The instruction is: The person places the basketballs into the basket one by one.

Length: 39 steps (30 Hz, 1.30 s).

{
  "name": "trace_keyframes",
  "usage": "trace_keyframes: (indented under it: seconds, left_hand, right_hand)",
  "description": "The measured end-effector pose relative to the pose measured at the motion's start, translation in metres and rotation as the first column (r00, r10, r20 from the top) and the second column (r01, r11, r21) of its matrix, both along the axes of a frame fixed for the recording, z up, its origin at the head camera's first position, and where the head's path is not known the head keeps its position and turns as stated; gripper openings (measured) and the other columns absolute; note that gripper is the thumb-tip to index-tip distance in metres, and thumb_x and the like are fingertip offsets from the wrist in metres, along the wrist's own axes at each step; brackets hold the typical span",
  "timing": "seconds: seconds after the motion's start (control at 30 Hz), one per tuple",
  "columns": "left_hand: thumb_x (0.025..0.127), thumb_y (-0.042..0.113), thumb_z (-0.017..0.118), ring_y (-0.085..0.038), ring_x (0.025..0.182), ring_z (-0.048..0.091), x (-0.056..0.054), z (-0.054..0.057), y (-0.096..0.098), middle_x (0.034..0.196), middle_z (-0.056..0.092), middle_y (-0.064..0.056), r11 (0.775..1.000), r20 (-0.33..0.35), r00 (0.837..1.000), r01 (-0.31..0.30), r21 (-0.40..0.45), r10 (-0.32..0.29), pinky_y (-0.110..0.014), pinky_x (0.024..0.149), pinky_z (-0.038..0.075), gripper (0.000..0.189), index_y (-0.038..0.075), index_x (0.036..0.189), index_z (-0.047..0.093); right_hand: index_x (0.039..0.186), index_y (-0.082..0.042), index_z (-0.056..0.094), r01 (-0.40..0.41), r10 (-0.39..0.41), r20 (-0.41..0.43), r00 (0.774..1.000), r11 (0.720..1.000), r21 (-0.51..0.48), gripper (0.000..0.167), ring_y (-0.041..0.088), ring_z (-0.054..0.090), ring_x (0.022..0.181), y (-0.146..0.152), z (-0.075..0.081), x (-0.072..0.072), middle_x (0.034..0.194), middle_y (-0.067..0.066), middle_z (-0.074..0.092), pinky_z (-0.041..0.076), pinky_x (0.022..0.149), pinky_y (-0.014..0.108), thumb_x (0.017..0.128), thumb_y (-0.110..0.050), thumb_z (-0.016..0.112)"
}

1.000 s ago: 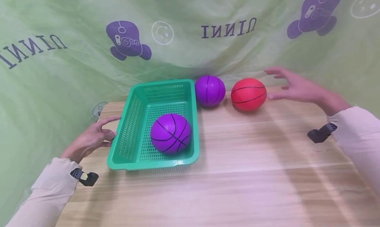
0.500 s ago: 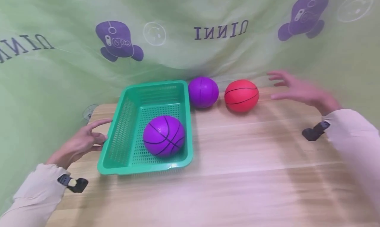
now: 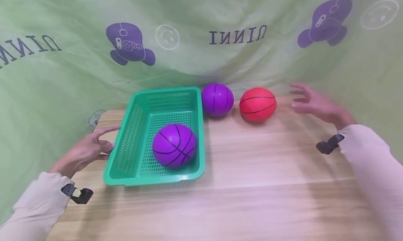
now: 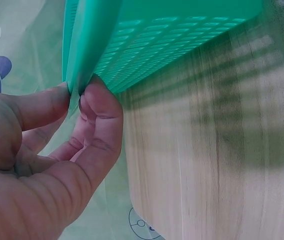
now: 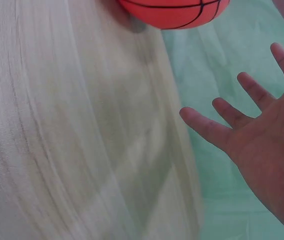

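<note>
A green plastic basket [image 3: 154, 179] with slotted walls stands on the left of the table, one purple ball [image 3: 174, 146] with black basketball lines inside it. My left hand [image 3: 89, 150] pinches the basket's left rim; in the left wrist view, thumb and finger close on the green rim [image 4: 89, 45] from both sides. Against the basket's far right corner sits a second purple ball [image 3: 217, 99]. Right of that lies a red ball [image 3: 257, 104], also with black lines. My right hand [image 3: 318, 104] hovers right of the red ball, fingers spread and holding nothing, apart from it.
The wood-grain table [image 3: 252, 199] runs under everything, its rounded far left corner showing. A green printed cloth [image 3: 189, 59] hangs along the back and sides, close behind the two balls. Each sleeve carries a small black wrist camera [image 3: 329, 144].
My right hand has drawn slightly away from the red ball and lower. The head view has shifted a little. My left hand keeps its pinch on the basket rim, and the balls stay put.
</note>
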<state>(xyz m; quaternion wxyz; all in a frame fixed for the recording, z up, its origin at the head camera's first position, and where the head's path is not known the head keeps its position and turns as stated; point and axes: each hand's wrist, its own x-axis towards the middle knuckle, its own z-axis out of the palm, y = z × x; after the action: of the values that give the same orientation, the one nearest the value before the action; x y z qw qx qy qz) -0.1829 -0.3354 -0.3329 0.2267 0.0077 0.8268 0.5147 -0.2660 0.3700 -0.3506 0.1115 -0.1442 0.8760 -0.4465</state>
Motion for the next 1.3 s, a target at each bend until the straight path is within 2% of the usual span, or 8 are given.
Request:
trace_keyframes:
  seconds: [0.13,0.3,0.53,0.67,0.8,0.93,1.07,1.3]
  left_hand:
    - [0.092,-0.015,0.047,-0.023,0.084,0.064,0.0,0.001,0.002,0.077,0.056,-0.01,1.0,0.009,1.0,-0.006,-0.005,0.007,-0.041,0.081,0.057,0.082,0.008,0.161,0.01]
    - [0.091,-0.016,0.047,-0.021,0.084,0.063,-0.002,0.0,0.003,0.078,0.057,-0.01,1.0,0.005,1.0,-0.015,0.011,0.015,-0.04,0.08,0.058,0.082,0.007,0.161,0.01]
    - [0.093,-0.015,0.048,-0.023,0.085,0.064,-0.001,-0.004,0.006,0.082,0.062,-0.013,0.999,0.01,1.0,-0.023,0.032,0.023,-0.041,0.081,0.057,0.08,0.007,0.161,0.011]
    - [0.091,-0.016,0.047,-0.022,0.084,0.063,-0.001,-0.004,0.006,0.08,0.06,-0.012,0.999,0.003,1.0,-0.027,0.025,0.027,-0.041,0.08,0.058,0.081,0.007,0.161,0.012]
    - [0.09,-0.017,0.046,-0.02,0.083,0.063,0.0,0.0,0.004,0.082,0.061,-0.012,0.999,-0.006,1.0,-0.026,0.027,0.026,-0.04,0.079,0.058,0.081,0.005,0.16,0.011]
    - [0.089,-0.017,0.046,-0.02,0.083,0.062,0.0,0.002,0.002,0.08,0.06,-0.011,0.999,-0.004,1.0,-0.028,0.023,0.028,-0.04,0.079,0.058,0.083,0.005,0.16,0.011]
    - [0.091,-0.015,0.047,-0.022,0.085,0.064,0.0,0.001,0.002,0.084,0.063,-0.013,1.0,-0.003,1.0,-0.026,0.012,0.026,-0.041,0.08,0.057,0.081,0.006,0.161,0.012]
    - [0.092,-0.015,0.047,-0.022,0.085,0.065,0.002,0.001,0.001,0.087,0.065,-0.015,0.999,-0.001,0.999,-0.038,0.016,0.038,-0.041,0.08,0.058,0.079,0.006,0.16,0.013]
  right_hand:
    - [0.161,-0.029,0.013,0.004,-0.002,0.037,0.999,0.999,-0.048,0.076,0.043,0.036,0.135,0.001,-0.012,0.001,0.159,0.016,0.022,0.052,0.089,0.027,0.101,-0.018,0.06]
    - [0.161,-0.028,0.01,0.009,-0.001,0.07,0.998,0.995,-0.101,0.08,0.041,0.044,0.127,-0.004,-0.017,-0.003,0.158,0.018,0.021,0.055,0.089,0.044,0.1,-0.013,0.06]
    - [0.16,-0.029,0.012,0.009,0.003,0.082,0.997,0.988,-0.152,0.08,0.045,0.044,0.127,-0.013,-0.026,-0.012,0.159,0.02,0.018,0.054,0.09,0.05,0.1,-0.009,0.06]
    - [0.16,-0.028,0.012,0.016,-0.002,0.081,0.997,0.985,-0.172,0.08,0.034,0.049,0.125,-0.022,-0.033,-0.015,0.159,0.018,0.017,0.054,0.09,0.046,0.1,-0.009,0.061]
    - [0.16,-0.025,0.011,0.011,0.008,0.085,0.996,0.975,-0.223,0.081,0.024,0.048,0.125,-0.035,-0.036,-0.02,0.159,0.015,0.018,0.056,0.088,0.038,0.099,-0.01,0.063]
    - [0.161,-0.021,0.008,0.015,0.008,0.096,0.995,0.971,-0.24,0.082,0.025,0.048,0.124,-0.047,-0.038,-0.027,0.159,0.016,0.018,0.056,0.086,0.031,0.099,-0.012,0.062]
    - [0.161,-0.024,0.008,0.026,-0.006,0.093,0.996,0.977,-0.213,0.084,0.029,0.052,0.119,-0.055,-0.041,-0.032,0.159,0.016,0.017,0.055,0.085,0.031,0.099,-0.014,0.063]
    - [0.161,-0.031,0.007,0.016,0.017,0.126,0.992,0.966,-0.257,0.088,0.034,0.042,0.126,-0.07,-0.045,-0.036,0.154,0.011,0.021,0.054,0.087,0.031,0.096,-0.014,0.065]
